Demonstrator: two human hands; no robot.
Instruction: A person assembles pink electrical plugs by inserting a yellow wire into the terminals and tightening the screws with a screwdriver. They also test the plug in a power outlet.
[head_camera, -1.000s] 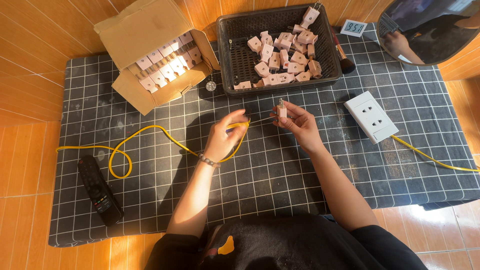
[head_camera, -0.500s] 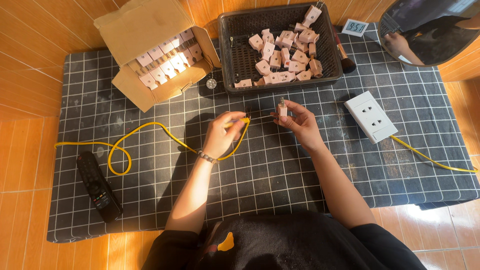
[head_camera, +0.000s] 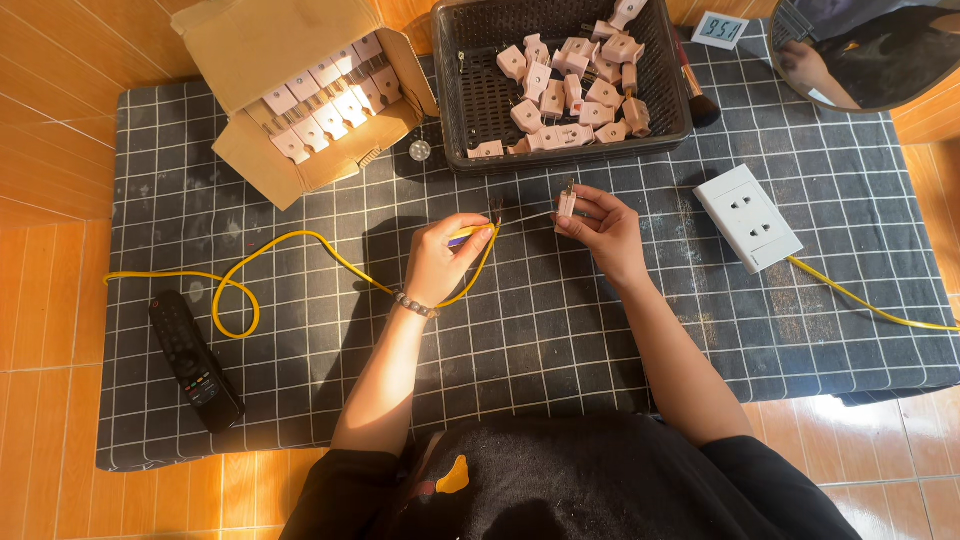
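My left hand (head_camera: 445, 255) pinches the end of a yellow cable (head_camera: 300, 240), whose bare wire tips stick up near the fingers. The cable loops away to the left across the black checked mat (head_camera: 560, 330). My right hand (head_camera: 600, 230) holds a small pale plug (head_camera: 567, 203) upright between thumb and fingers, a short gap to the right of the wire tips. Both hands hover over the middle of the mat.
A black basket (head_camera: 460, 110) with several pale plugs stands at the back. An open cardboard box (head_camera: 290, 60) of plugs lies back left. A white socket block (head_camera: 748, 218) with a yellow lead sits right. A black remote (head_camera: 195, 360) lies front left. A small clock (head_camera: 720, 28) and a mirror (head_camera: 870, 50) sit back right.
My left hand has slid slightly left with the cable end, and the wire tips now show apart from the plug. My right hand has stayed almost still.
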